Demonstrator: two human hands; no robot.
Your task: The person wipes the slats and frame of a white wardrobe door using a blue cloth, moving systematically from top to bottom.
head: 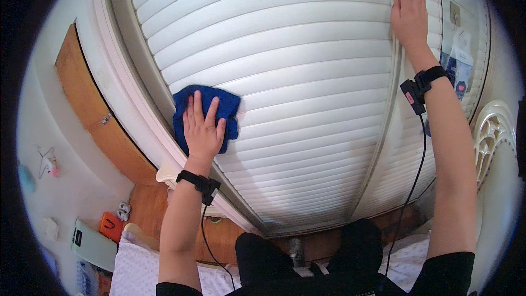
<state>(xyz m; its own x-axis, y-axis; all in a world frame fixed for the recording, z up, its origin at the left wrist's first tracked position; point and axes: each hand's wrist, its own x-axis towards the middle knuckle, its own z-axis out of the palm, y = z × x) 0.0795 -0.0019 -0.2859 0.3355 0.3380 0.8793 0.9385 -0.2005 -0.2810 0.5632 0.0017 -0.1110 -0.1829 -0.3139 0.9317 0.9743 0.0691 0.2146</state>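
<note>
My left hand (202,131) lies flat, fingers spread, on a dark blue cloth (227,105). It presses the cloth against the left side of a white louvered wardrobe door (279,74), beside the door's frame. Higher up on the right, my right hand (409,18) rests with fingers apart at the upright edge strip (395,65) between this door and the neighbouring louvered panel. Nothing shows in the right hand. Each wrist wears a black strapped device with a cable.
A bed with patterned sheet (135,265) lies below me, near a white ornate headboard (489,135) at right. Packets (461,65) hang beyond my right wrist. A wooden door (98,111), a pale green suitcase (95,243) and an orange case (111,226) stand left.
</note>
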